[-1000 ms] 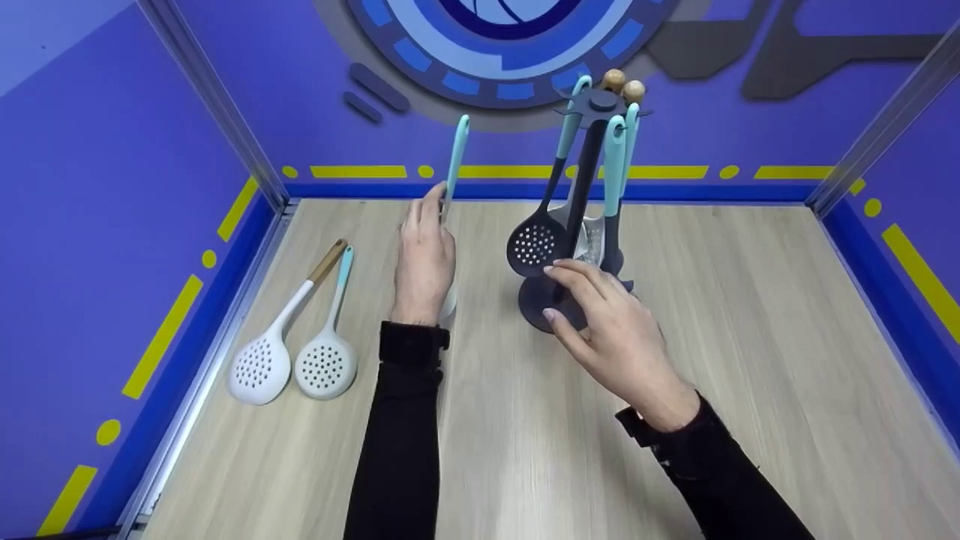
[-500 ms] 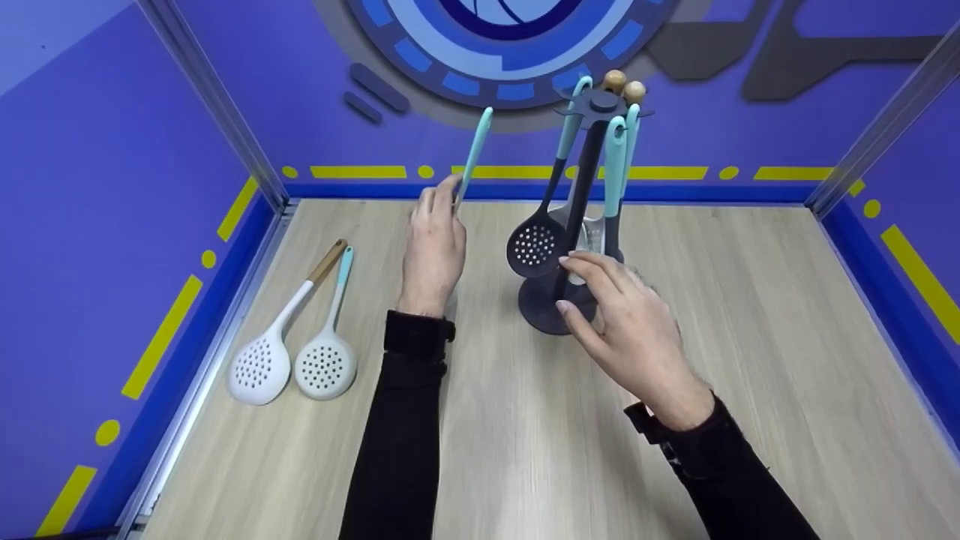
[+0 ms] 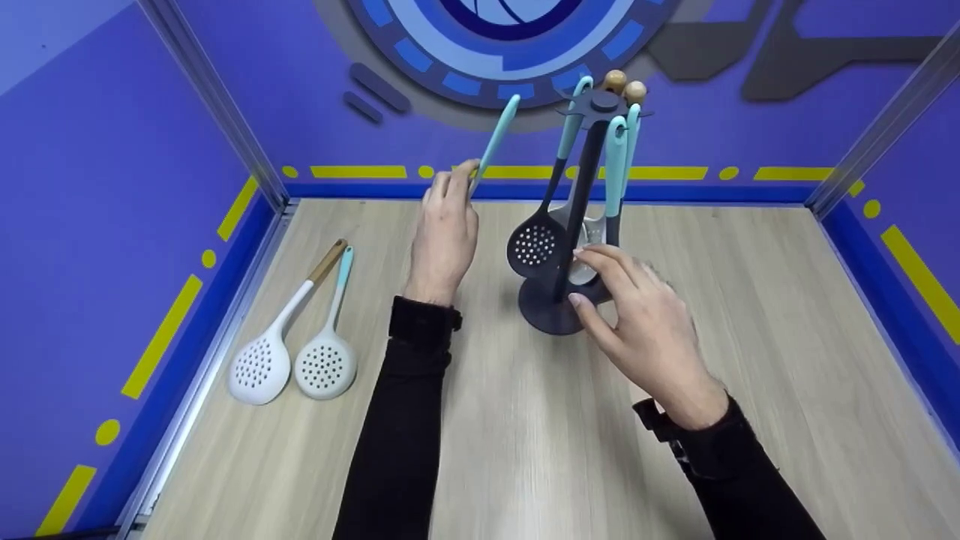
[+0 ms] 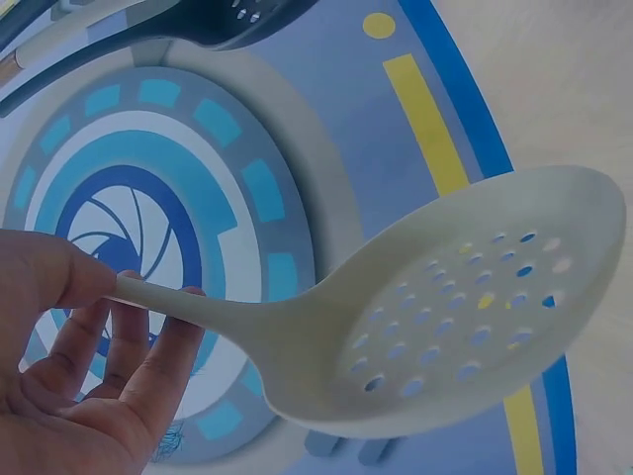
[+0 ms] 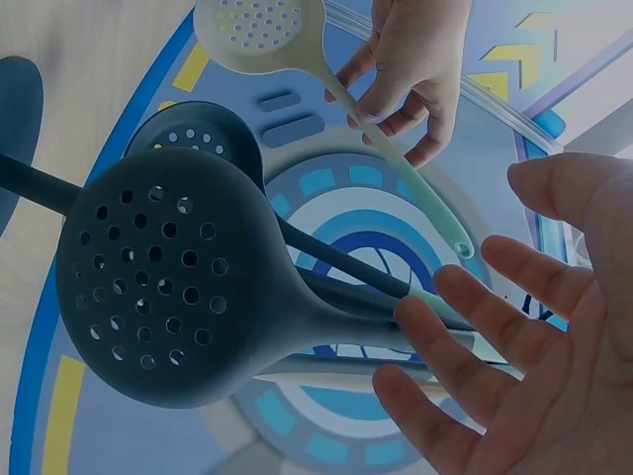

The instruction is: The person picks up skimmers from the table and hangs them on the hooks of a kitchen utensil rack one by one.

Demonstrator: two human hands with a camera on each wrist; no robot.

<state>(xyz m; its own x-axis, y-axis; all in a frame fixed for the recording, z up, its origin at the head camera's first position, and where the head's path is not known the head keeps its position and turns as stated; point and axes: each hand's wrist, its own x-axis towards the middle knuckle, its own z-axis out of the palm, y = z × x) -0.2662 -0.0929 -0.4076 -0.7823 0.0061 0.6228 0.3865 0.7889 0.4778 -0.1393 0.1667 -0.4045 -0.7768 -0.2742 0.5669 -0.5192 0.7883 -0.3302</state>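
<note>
My left hand (image 3: pixel 446 236) pinches the shaft of a skimmer (image 4: pixel 445 317) with a pale perforated head and a mint-green handle. In the head view its handle (image 3: pixel 499 135) points up and right, while the head is hidden behind my hand. A black utensil stand (image 3: pixel 587 184) is to its right, hung with several utensils, among them a dark perforated skimmer (image 3: pixel 536 244) with a mint handle. My right hand (image 3: pixel 649 322) hovers beside the stand's lower part, fingers spread and gently bent, holding nothing; the right wrist view shows its fingertips near a dark skimmer's shaft (image 5: pixel 336 327).
Two more pale skimmers lie on the wooden table (image 3: pixel 510 450) at the left, one with a wooden handle (image 3: pixel 259 367), the other with a mint handle (image 3: pixel 325 367). Printed blue-purple panels (image 3: pixel 450 142) enclose the table at the back and both sides.
My left hand has carried the skimmer rightward and slightly away, toward the stand, and its handle leans further right. My right hand has drifted a little to the right.
</note>
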